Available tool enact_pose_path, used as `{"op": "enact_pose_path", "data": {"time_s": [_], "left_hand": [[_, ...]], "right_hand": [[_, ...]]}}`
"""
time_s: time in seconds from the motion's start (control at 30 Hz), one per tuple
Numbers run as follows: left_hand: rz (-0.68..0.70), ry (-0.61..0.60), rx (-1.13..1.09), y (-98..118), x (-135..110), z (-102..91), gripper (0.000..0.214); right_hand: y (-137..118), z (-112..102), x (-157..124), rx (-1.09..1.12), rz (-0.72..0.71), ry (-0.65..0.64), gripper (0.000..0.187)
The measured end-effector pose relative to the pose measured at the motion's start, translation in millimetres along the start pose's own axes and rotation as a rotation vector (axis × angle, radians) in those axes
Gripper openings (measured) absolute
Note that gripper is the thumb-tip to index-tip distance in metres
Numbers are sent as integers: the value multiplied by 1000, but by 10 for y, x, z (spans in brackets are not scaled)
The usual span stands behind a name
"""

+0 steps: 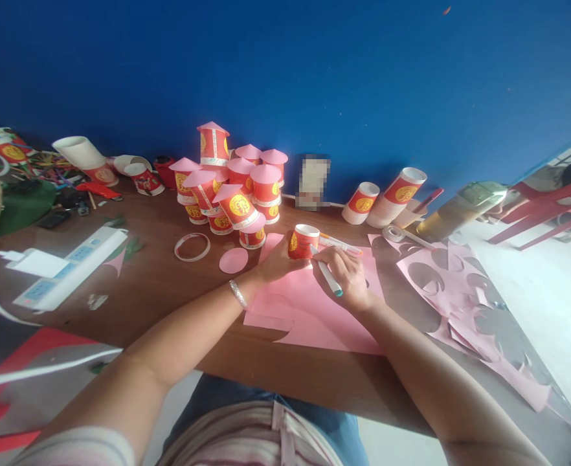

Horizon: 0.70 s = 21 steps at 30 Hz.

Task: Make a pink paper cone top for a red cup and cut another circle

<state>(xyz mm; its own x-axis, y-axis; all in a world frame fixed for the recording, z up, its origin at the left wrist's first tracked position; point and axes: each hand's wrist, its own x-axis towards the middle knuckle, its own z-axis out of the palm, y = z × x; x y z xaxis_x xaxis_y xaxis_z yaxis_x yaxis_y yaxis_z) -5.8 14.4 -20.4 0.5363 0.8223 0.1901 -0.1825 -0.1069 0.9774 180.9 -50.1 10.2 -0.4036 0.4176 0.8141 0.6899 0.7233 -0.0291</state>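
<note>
On the table [169, 291], nearest the body, a pink sheet [314, 317] lies flat, its near edge already cut into curves. On the sheet's far part a red paper cup [303, 241] stands, seemingly mouth down. It is grasped from the left by the left hand [278, 259], whose fingers are closed around its wall. Just right of it, the right hand [346, 275] is clenched on a white marker [327, 275], with the tip laid at the foot of the cup and the teal end pointing back toward the wrist.

The work appears to be the tracing of a circle around the cup. It is judged that the cup should be pressed straight down so that neither cup nor sheet slips. The tip is best kept touching the cup's base all the way round. The line would be better closed by turning the sheet than by straining the wrist.

A cut pink disc [233, 260] and a tape ring [191, 246] lie to the left, slightly farther off. Pink offcuts [460, 291] are spread to the right. Farther still, a pile of cups with pink cone tops [237, 188] is stacked against the blue wall [314, 77].
</note>
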Motion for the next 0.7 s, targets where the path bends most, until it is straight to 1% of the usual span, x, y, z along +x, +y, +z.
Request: {"op": "enact_pose_path", "data": {"time_s": [0.07,0.17,0.33,0.5,0.7], "left_hand": [[-8,19,3,9,2,1,60],[-20,44,4,20,8,1,64],[-13,43,-11,26,12,7,68],[-36,50,-24,24,13,7,71],[-15,26,-41,69,4,14,62]], "right_hand": [[-6,9,-4,18,4,0,18],[-18,19,-7,38,2,8,20],[-37,17,2,39,-4,0,20],[-48,10,17,46,-8,-1,19],[-10,-13,-4,37,-13,4,19]]}}
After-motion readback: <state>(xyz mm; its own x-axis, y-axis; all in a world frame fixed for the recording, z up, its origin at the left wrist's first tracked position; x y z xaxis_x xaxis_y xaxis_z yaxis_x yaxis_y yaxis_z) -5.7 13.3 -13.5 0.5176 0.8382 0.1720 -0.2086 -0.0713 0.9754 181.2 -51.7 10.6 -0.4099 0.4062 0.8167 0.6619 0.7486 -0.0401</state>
